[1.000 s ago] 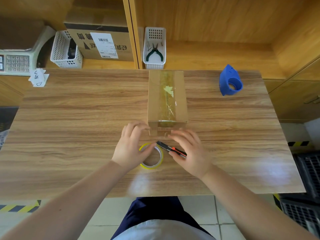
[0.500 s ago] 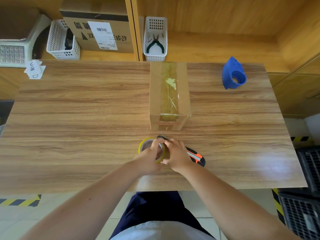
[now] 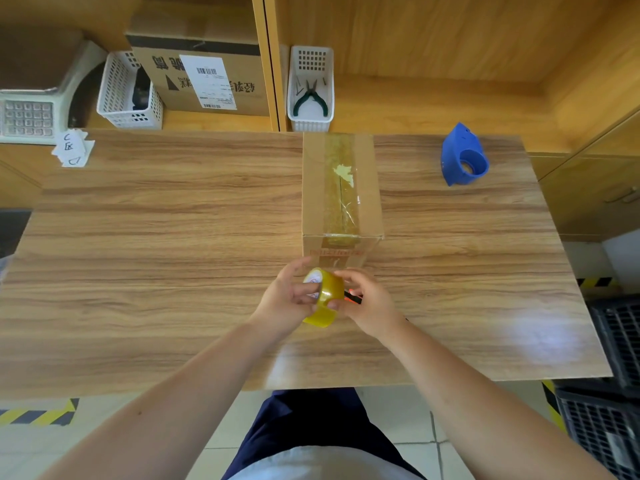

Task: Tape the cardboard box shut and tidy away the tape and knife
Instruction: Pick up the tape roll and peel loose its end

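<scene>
- At table centre, head view: tape roll (image 3: 323, 295) held up off the wooden table (image 3: 173, 271), tilted, between both hands, just in front of the cardboard box (image 3: 341, 199).
- Left hand (image 3: 289, 301) fingers curl round the roll's left side, one finger across the white core label; closed on the roll.
- Right hand (image 3: 370, 306) fingers pinch the roll's right edge; closed on it too. Fingertips of both partly hidden behind the roll.
- Knife (image 3: 353, 296): only a short black-and-orange bit shows beside the right hand's fingers; the rest is hidden by the hand. Cannot tell if it lies on the table or is held.
- Box sits upright at mid table, long side running away from the person, yellowish tape strip down the top seam and over the near face. A torn pale patch shows on the strip. Red print on the near face is too blurred to read.
- Blue tape dispenser (image 3: 462, 157) far right on the table, well apart from the box.
- White basket (image 3: 311, 88) behind the box on the shelf, holding green-handled pliers (image 3: 310, 98).
- Second white basket (image 3: 130, 91) at left; dark contents hard to make out.
- Larger labelled carton (image 3: 201, 74) beside it, top cut off by the shelf.
- Scale (image 3: 27, 116) at far left, cut off by the frame edge; paper notes (image 3: 72, 148) just beside it.
- Black crates (image 3: 602, 393) at right edge, partly out of frame.
</scene>
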A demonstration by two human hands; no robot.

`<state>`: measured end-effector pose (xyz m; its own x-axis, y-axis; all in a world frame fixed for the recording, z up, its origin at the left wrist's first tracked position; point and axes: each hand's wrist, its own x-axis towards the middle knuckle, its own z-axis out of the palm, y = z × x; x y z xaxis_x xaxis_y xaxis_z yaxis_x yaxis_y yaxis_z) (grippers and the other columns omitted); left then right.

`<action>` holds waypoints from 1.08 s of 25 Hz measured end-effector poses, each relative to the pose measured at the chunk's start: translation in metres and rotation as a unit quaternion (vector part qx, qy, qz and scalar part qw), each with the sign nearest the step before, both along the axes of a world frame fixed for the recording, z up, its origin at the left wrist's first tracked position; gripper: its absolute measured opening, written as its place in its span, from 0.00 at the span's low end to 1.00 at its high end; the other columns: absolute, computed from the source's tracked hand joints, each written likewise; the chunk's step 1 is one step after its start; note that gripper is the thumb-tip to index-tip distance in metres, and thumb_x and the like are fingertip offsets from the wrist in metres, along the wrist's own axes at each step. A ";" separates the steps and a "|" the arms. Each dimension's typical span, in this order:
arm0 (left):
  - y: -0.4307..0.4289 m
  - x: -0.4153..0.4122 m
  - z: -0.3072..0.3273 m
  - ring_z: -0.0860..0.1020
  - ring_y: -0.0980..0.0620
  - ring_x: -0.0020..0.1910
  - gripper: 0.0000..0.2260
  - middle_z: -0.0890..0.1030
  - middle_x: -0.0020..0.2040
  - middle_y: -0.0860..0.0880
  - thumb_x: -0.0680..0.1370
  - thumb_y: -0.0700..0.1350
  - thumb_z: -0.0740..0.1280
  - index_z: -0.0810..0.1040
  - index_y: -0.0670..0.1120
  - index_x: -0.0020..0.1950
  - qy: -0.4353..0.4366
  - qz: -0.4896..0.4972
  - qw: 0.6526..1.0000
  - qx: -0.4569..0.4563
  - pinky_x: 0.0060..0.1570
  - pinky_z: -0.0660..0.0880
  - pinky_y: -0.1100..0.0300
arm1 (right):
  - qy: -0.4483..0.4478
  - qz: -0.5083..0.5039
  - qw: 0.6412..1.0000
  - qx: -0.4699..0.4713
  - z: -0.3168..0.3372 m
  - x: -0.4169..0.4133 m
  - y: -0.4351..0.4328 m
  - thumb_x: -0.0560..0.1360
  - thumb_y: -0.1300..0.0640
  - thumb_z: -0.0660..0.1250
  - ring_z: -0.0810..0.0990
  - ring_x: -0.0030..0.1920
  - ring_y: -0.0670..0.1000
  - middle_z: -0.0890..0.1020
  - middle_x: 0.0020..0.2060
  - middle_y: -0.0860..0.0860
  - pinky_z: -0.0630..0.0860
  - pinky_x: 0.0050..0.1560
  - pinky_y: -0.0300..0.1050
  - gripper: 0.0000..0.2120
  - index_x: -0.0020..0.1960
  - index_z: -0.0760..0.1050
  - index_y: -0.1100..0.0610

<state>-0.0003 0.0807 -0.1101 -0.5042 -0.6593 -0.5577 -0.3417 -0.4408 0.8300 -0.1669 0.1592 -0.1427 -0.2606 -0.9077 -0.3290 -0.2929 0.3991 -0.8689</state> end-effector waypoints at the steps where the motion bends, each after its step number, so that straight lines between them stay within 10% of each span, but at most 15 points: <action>1: 0.000 0.000 0.003 0.83 0.58 0.36 0.35 0.87 0.40 0.53 0.71 0.22 0.63 0.66 0.56 0.67 0.012 0.002 1.000 0.009 0.42 0.77 0.63 | -0.007 0.004 1.000 0.000 0.005 -0.003 -0.002 0.67 0.58 0.78 0.76 0.56 0.46 0.78 0.60 0.49 0.71 0.54 0.36 0.25 0.62 0.76 0.53; 7: -0.002 -0.011 0.015 0.82 0.49 0.44 0.43 0.80 0.55 0.43 0.63 0.29 0.77 0.65 0.53 0.73 -0.011 -0.047 0.999 -0.025 0.44 0.82 0.54 | 0.045 0.060 0.996 -0.047 0.035 -0.004 -0.013 0.65 0.62 0.79 0.77 0.48 0.47 0.75 0.54 0.45 0.75 0.49 0.36 0.24 0.59 0.78 0.58; 15: 0.005 -0.024 0.027 0.78 0.54 0.37 0.42 0.80 0.44 0.47 0.59 0.37 0.82 0.71 0.51 0.70 -0.094 -0.124 0.977 -0.149 0.40 0.78 0.61 | 0.080 0.004 0.994 -0.078 0.053 -0.013 -0.018 0.69 0.61 0.76 0.77 0.41 0.47 0.79 0.43 0.46 0.69 0.43 0.29 0.03 0.43 0.83 0.58; 27: 0.004 -0.029 0.032 0.75 0.65 0.31 0.36 0.79 0.41 0.54 0.60 0.41 0.81 0.74 0.53 0.66 -0.095 -0.136 0.963 -0.212 0.33 0.70 0.74 | 0.265 0.084 0.954 -0.108 0.052 -0.008 -0.024 0.77 0.64 0.62 0.70 0.48 0.51 0.72 0.43 0.48 0.70 0.50 0.47 0.06 0.42 0.72 0.57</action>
